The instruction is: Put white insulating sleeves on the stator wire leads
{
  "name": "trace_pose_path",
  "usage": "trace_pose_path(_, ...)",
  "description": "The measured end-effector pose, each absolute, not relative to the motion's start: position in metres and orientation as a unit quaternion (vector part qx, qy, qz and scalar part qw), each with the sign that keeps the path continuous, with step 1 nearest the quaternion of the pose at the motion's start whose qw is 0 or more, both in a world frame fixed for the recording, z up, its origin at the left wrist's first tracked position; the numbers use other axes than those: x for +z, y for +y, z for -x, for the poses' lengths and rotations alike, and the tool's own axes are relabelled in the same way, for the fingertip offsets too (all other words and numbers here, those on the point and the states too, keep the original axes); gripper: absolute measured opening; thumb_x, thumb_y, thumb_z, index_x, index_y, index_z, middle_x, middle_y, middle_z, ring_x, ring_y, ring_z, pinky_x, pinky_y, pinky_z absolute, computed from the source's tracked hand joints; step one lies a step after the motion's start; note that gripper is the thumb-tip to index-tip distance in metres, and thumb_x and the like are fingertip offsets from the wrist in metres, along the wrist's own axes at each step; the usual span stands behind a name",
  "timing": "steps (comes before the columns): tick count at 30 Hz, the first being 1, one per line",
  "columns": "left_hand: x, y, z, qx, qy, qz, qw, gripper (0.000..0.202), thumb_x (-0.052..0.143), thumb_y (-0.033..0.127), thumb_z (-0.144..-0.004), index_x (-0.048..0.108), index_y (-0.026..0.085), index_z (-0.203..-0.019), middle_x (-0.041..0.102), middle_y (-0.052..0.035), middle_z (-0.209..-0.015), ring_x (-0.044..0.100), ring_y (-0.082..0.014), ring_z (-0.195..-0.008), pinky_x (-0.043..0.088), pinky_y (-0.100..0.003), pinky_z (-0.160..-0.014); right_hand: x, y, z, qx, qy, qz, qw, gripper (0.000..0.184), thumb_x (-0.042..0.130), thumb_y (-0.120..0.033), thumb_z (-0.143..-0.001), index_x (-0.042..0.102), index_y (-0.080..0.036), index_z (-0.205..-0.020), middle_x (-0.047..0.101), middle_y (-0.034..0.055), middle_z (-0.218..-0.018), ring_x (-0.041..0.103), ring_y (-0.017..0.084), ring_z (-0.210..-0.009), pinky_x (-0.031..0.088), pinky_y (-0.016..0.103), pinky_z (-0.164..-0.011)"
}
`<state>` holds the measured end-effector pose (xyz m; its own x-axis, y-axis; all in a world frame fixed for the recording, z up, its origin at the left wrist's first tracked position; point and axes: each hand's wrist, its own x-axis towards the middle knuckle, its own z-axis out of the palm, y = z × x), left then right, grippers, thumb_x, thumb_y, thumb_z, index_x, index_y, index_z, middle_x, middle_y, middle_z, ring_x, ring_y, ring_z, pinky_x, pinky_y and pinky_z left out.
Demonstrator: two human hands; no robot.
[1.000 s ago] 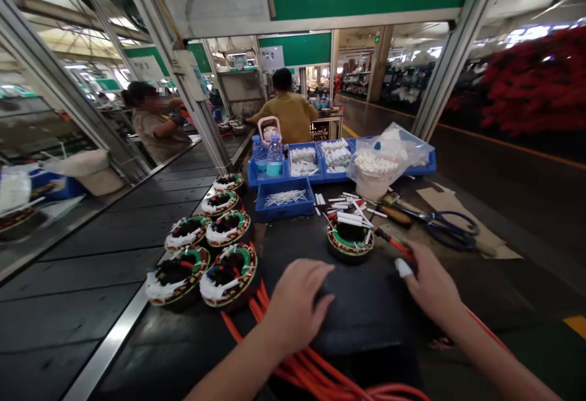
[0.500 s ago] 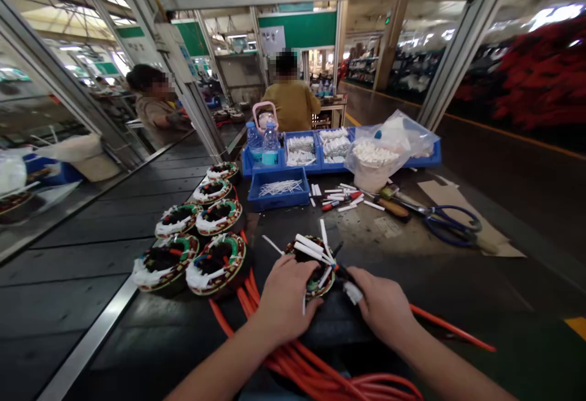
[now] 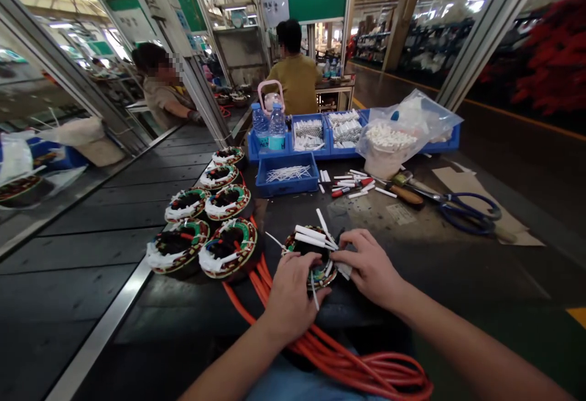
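A motor stator (image 3: 289, 243) with copper and green windings sits on the bench in front of me. My left hand (image 3: 295, 291) is closed around its near left side. White insulating sleeves (image 3: 311, 237) stick out over the stator's opening, and a thin white tie strip lies under my left fingers. At the stator's right edge my right hand (image 3: 373, 267) pinches the lead wires where the sleeves come together; its fingertips partly hide them. A white piece (image 3: 344, 270) shows below the right fingers.
Several finished-looking stators (image 3: 229, 248) stand at left beside the slatted conveyor (image 3: 86, 254). Orange cables (image 3: 357, 367) coil near my lap. Behind are a blue tray (image 3: 287, 187) of white strips, bottles (image 3: 277, 129), a bagged tub (image 3: 384, 157), and scissors (image 3: 471, 212). Two people sit beyond.
My right hand has moved up and inward, its fingers now pinching at the sleeve ends. My left hand stays on the stator. The view has shifted slightly.
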<state>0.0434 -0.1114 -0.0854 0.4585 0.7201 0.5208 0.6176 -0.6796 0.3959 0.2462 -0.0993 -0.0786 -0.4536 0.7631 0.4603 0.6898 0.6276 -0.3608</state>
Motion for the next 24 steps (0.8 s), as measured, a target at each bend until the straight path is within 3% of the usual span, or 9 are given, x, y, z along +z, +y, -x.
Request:
trace_pose_path(5,-0.088,-0.111,-0.042,0.365,0.353,-0.860,0.046,0.043,0.058,0.023,-0.080,0.042,0.015,-0.118,0.064,-0.0088,-0.100,0.058,-0.0216,-0.090,0.039,-0.044,-0.090,-0.073,-0.093,-0.237,0.130,-0.870,0.363,0.308,0.034,0.045,0.003,-0.067,0.062,-0.019,-0.086,0.055,0.0032,-0.083,0.043,0.019,-0.090,0.038,0.036,-0.083)
trace_pose_path(12,-0.087,-0.109,-0.044,0.377,0.322,-0.868,0.017,0.021,0.054,0.019,-0.084,0.059,0.025,-0.103,0.066,-0.0022,-0.093,0.059,-0.0165,-0.080,0.038,-0.038,-0.084,-0.060,-0.075,-0.254,0.215,-0.858,0.347,0.311,0.018,0.056,-0.014,-0.077,0.066,-0.024,-0.089,0.059,0.0013,-0.087,0.051,0.014,-0.086,0.043,0.027,-0.077)
trace_pose_path(15,-0.090,-0.110,-0.048,0.403,0.345,-0.848,0.007,0.018,0.053,0.019,-0.085,0.062,0.025,-0.099,0.067,-0.0021,-0.089,0.059,-0.0154,-0.077,0.039,-0.036,-0.080,-0.039,-0.023,-0.297,0.107,-0.738,0.527,0.407,0.015,0.056,-0.019,-0.075,0.064,-0.023,-0.087,0.061,0.0014,-0.088,0.056,0.015,-0.082,0.044,0.027,-0.076)
trace_pose_path(19,-0.087,-0.110,-0.048,0.405,0.348,-0.845,0.017,0.017,0.054,0.019,-0.083,0.062,0.024,-0.096,0.068,-0.0009,-0.088,0.061,-0.0147,-0.077,0.038,-0.035,-0.082,-0.015,0.055,-0.362,-0.025,-0.578,0.665,0.472,0.032,0.049,-0.009,-0.066,0.058,-0.015,-0.097,0.057,0.0098,-0.095,0.053,0.023,-0.084,0.041,0.038,-0.077)
trace_pose_path(24,-0.085,-0.105,-0.042,0.379,0.330,-0.864,0.024,0.022,0.053,0.014,-0.081,0.060,0.026,-0.098,0.069,0.0015,-0.089,0.063,-0.0127,-0.076,0.040,-0.031,-0.077,-0.018,0.094,-0.398,-0.033,-0.562,0.671,0.483,0.018,0.050,-0.007,-0.057,0.060,-0.016,-0.070,0.057,0.0063,-0.085,0.052,0.021,-0.082,0.040,0.036,-0.079)
